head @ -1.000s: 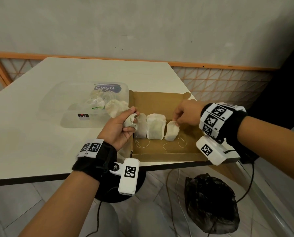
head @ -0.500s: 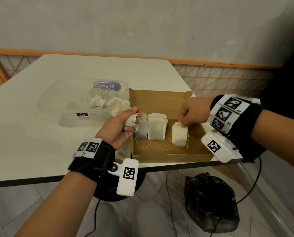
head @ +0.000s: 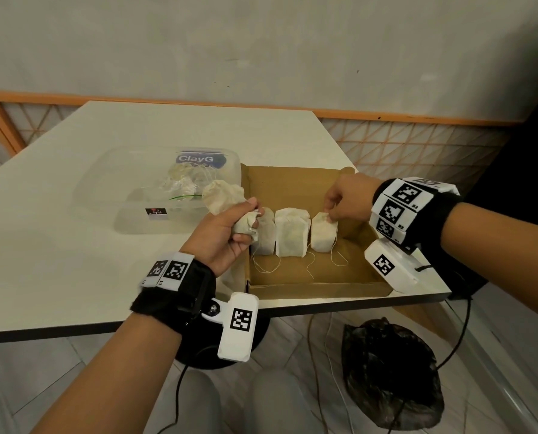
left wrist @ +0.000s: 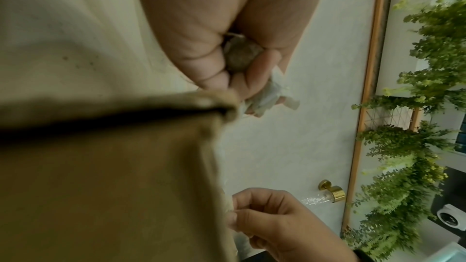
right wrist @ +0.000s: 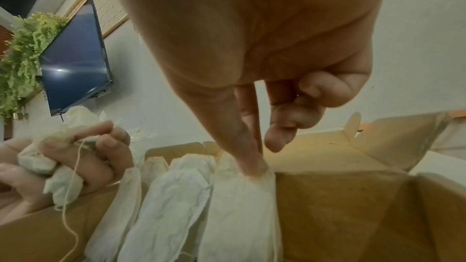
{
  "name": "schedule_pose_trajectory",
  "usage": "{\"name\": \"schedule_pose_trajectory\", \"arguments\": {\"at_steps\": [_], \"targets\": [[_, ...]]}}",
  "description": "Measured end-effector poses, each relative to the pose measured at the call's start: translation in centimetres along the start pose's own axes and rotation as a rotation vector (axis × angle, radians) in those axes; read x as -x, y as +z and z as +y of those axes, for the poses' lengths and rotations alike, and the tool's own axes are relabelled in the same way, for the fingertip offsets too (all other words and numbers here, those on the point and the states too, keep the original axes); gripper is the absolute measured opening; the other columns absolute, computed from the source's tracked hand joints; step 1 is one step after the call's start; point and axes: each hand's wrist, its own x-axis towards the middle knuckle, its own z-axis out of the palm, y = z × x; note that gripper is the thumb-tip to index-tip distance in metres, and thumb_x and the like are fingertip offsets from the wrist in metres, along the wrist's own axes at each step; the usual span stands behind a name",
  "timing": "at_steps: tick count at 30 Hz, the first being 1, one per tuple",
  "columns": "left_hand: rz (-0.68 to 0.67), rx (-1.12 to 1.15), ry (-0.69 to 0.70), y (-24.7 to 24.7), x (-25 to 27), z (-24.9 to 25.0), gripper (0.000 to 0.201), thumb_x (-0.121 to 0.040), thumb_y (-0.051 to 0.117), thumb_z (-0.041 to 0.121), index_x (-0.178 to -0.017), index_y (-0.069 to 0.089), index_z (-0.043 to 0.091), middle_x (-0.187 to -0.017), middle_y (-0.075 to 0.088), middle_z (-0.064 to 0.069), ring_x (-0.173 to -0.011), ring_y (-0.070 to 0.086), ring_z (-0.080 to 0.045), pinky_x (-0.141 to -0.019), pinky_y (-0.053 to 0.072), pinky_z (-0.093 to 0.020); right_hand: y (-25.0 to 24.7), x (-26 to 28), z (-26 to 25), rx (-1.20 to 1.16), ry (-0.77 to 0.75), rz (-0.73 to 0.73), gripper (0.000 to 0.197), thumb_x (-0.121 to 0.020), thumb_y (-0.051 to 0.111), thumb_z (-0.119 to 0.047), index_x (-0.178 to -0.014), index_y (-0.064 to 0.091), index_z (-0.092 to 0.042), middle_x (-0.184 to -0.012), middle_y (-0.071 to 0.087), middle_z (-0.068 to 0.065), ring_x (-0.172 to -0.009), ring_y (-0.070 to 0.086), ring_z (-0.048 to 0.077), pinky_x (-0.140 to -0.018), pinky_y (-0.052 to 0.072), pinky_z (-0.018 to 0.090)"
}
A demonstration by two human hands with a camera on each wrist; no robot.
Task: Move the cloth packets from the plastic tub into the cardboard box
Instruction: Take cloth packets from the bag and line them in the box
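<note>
An open cardboard box (head: 317, 281) lies on the table with three cloth packets standing in a row inside. My right hand (head: 344, 200) pinches the top of the rightmost packet (head: 322, 234) between thumb and forefinger; the right wrist view shows that packet (right wrist: 242, 206) beside the other two. Over the box's left wall my left hand (head: 223, 233) grips a bunch of crumpled packets (head: 227, 200), also seen as packets (right wrist: 50, 158) in the right wrist view. A clear plastic tub (head: 129, 183) left of the box holds a few more packets (head: 183, 180).
The white table (head: 73, 252) ends in a front edge just below the box. A black bag (head: 389, 371) and cables lie on the floor under it. An orange-framed lattice panel (head: 418, 142) runs along the wall behind.
My right hand has carried its packet left, from the box's middle right to stand against the middle packet. My left hand has stayed in place with its bunch.
</note>
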Motion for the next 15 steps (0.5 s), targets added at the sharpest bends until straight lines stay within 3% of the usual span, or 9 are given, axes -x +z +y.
{"name": "schedule_pose_trajectory", "arguments": {"at_steps": [4, 7, 11, 15], "targets": [[0.001, -0.016, -0.006, 0.1, 0.1, 0.0, 0.008, -0.089, 0.056, 0.014, -0.085, 0.056, 0.008, -0.072, 0.060, -0.003, -0.051, 0.053, -0.004, -0.033, 0.032, -0.010, -0.2, -0.1, -0.1, -0.025, 0.011, 0.037, 0.021, -0.083, 0.065, -0.019, -0.103, 0.066, -0.014, -0.073, 0.049, -0.011, -0.076, 0.048, 0.010, -0.057, 0.035, 0.017], [0.010, -0.035, -0.015, 0.4, 0.2, 0.3, 0.007, -0.089, 0.057, 0.013, -0.086, 0.057, 0.007, -0.072, 0.061, -0.005, -0.054, 0.055, -0.006, -0.035, 0.034, -0.010, -0.9, 0.3, 0.1, -0.107, 0.063, 0.135, 0.024, -0.083, 0.065, -0.018, -0.106, 0.062, -0.014, -0.072, 0.045, -0.011, -0.076, 0.049, 0.013, -0.054, 0.033, 0.017], [0.001, -0.164, -0.020, 1.6, 0.3, 0.9, 0.008, -0.090, 0.059, 0.010, -0.096, 0.056, 0.006, -0.083, 0.060, -0.008, -0.059, 0.056, -0.008, -0.037, 0.035, -0.012, -1.9, 1.7, -1.1, -0.344, -0.072, 0.240, 0.029, -0.080, 0.067, -0.035, -0.105, 0.063, -0.021, -0.081, 0.053, -0.006, -0.078, 0.051, 0.011, -0.066, 0.039, 0.022], [-0.108, -0.511, -0.039, 3.5, 0.2, 0.5, 0.015, -0.089, 0.061, 0.008, -0.104, 0.058, 0.008, -0.081, 0.061, -0.008, -0.049, 0.051, -0.005, -0.037, 0.033, -0.014, -1.1, 2.8, -4.5, -0.576, -0.263, 0.125, 0.043, -0.073, 0.072, -0.044, -0.111, 0.057, -0.031, -0.095, 0.058, -0.006, -0.079, 0.054, 0.004, -0.080, 0.044, 0.022]]}}
